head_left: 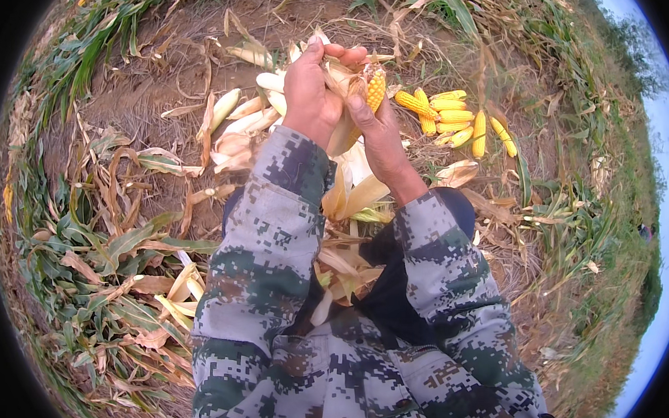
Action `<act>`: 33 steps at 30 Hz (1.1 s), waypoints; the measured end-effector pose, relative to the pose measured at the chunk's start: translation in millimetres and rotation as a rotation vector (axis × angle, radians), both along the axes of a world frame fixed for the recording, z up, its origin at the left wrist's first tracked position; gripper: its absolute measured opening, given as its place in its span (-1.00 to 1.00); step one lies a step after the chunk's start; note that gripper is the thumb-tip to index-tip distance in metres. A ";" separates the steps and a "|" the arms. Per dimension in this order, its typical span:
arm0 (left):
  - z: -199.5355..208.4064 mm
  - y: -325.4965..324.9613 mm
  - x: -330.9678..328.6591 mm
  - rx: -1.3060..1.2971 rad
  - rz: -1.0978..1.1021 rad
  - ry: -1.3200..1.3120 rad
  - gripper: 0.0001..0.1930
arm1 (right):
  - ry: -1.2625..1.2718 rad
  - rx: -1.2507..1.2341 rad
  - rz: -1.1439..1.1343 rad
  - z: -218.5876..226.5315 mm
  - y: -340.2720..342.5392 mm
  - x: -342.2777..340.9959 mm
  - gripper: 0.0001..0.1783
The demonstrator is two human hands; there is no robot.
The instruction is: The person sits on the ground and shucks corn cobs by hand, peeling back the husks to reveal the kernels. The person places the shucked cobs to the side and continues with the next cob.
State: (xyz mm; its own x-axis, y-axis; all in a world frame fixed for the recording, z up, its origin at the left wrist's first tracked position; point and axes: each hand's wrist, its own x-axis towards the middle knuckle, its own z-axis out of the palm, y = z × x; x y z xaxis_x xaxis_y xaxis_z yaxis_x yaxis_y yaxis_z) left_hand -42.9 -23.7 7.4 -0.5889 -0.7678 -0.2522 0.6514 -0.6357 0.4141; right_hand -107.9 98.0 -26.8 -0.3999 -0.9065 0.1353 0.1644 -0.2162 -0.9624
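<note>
An ear of corn (pixel 376 90) with yellow kernels bared near its tip stands up between my hands, its lower part wrapped in pale dry husk. My right hand (pixel 380 137) is closed around the ear, thumb pressed along its near side. Just to the left, my left hand (pixel 313 96) has its fingers curled around a peeled-back strip of husk (pixel 340 78). My palm partly hides where that strip joins the ear. Below the hands, loose pale husks (pixel 352 184) lie between my knees.
To the right lies a pile of bare yellow corn ears (pixel 452 116). Ears still in husk (pixel 250 119) lie on the left, beyond my left forearm. Dry stalks and green leaves (pixel 121 243) cover the left side, and grassy growth (pixel 577 219) borders the right.
</note>
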 end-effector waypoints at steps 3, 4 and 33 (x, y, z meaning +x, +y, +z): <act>2.0 6.6 -3.1 0.037 0.033 0.027 -0.65 | -0.109 0.004 -0.050 1.6 -0.9 -0.5 -0.06; 2.4 8.4 -2.3 0.029 0.015 0.108 -0.62 | -0.126 -0.041 -0.040 1.9 -2.0 -0.8 -0.09; 28.4 78.7 -0.6 -0.379 -0.196 -0.084 -0.52 | -0.488 0.086 -0.314 -13.5 -50.4 -147.5 -0.27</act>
State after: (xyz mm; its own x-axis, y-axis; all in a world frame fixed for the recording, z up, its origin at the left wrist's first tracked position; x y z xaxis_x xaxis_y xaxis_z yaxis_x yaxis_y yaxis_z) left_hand -43.5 55.0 35.8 -0.7221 -0.6912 -0.0277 0.4877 -0.5371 0.6883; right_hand -255.5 47.6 -40.3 -0.6489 -0.7339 -0.2007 0.5335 -0.2509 -0.8077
